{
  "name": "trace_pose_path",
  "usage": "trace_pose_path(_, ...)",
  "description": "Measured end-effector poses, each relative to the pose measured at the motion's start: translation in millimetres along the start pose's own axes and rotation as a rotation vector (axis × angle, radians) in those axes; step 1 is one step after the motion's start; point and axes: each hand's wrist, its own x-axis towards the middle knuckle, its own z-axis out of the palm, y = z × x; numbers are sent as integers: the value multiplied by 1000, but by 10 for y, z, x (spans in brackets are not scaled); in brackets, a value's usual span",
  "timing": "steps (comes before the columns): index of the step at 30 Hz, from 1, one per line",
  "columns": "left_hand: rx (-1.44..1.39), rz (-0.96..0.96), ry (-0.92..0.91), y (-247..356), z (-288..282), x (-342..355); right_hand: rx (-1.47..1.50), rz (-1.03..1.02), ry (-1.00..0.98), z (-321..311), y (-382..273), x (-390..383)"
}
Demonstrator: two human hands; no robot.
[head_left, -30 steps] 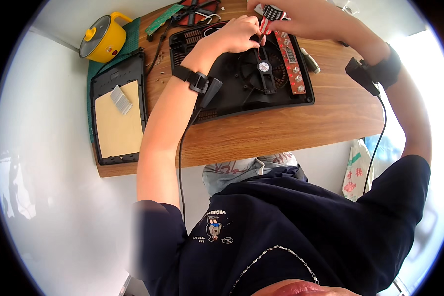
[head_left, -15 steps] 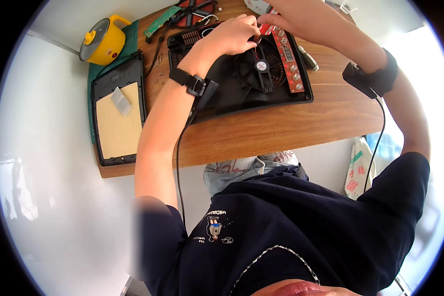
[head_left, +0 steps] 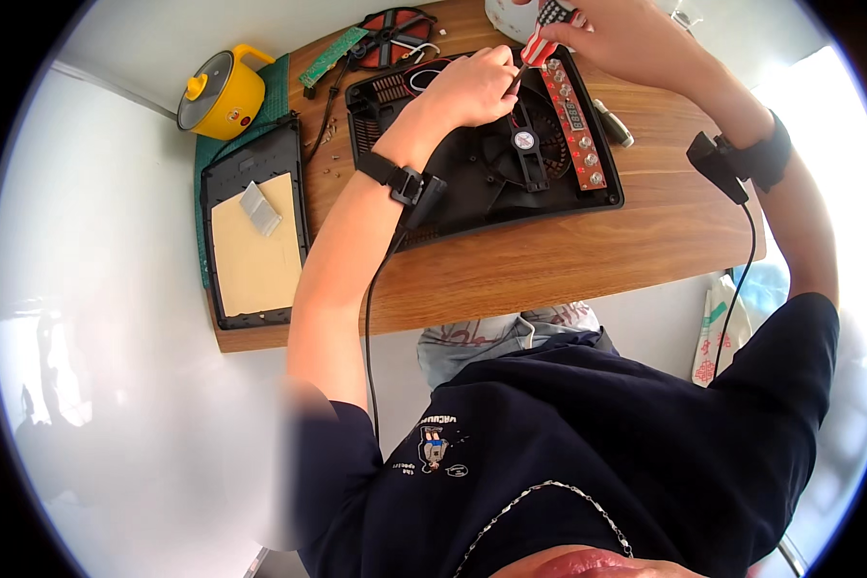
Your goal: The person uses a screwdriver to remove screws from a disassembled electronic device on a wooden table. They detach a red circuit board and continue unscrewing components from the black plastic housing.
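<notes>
My right hand (head_left: 615, 37) grips a screwdriver (head_left: 539, 48) by its handle, red and white striped with a dark starred end. Its shaft slants down to the fingertips of my left hand (head_left: 472, 89). Those fingers are closed in a pinch beside the tip; what lies between them is hidden. Both hands are over the far part of a black plastic housing (head_left: 453, 193), open side up. Inside it sits a black fan (head_left: 524, 143) with a round pale hub label. Along the right side runs a red circuit board (head_left: 578, 140) with several buttons and a small display.
At left lies a black-framed panel (head_left: 260, 250) with a clear plastic bag (head_left: 260, 209) on it. Behind are a yellow pot (head_left: 231, 96), a green circuit board (head_left: 332, 56) and a red-black coil (head_left: 392, 37). Small screws (head_left: 329, 133) lie left of the housing, a marker (head_left: 614, 123) right.
My right hand has shifted right and away from the left fingers, and more of the screwdriver handle shows. The left hand keeps its pinch. The whole view has shifted slightly.
</notes>
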Motion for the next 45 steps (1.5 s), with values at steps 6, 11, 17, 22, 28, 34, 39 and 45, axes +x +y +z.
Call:
trace_pose_path(6, -26, -48, 42, 15, 56, -1, -26, 83, 62, -65, 56, -110)
trace_pose_path(11, 3, -25, 11, 60, 68, 47, 145, 207, 7, 109, 365, -249)
trace_pose_path(17, -136, -204, -127, 88, -120, 40, 209, 291, -6, 219, 556, -261)
trace_pose_path(22, -157, -171, 19, -4, -279, -83, 377, 326, 79, 289, 675, -276)
trace_pose_path(28, 23, -242, 146, -582, -888, -903, 466, 544, 53, 159, 282, -231)
trace_pose_path(34, 129, -568, -86, -818, -990, -1655, 416, 338, 111, 366, 471, -157)
trace_pose_path(39, 381, -543, -156, -823, -816, -1918, 355, 375, 81, 389, 310, -95)
trace_pose_path(45, 354, -554, -239, -890, -820, -1921, 248, 262, 110, 339, 357, -210)
